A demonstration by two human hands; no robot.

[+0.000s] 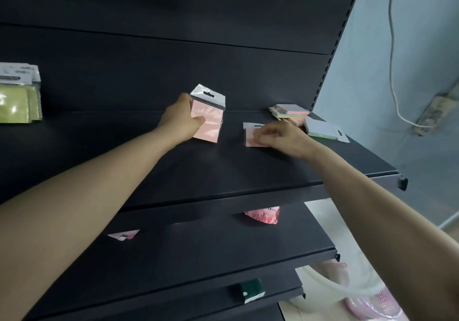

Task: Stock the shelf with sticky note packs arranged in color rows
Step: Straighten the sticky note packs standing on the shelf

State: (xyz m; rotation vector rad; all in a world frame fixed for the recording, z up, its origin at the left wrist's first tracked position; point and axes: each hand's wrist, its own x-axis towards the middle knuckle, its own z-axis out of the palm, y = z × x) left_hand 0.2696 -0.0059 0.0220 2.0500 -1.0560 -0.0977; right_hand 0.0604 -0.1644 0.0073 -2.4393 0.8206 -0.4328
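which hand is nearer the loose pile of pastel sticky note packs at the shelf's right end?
Right. The right hand sits just left of the pastel pile, pinching a flat pink pack. The left hand is farther left, gripping an upright pink pack.
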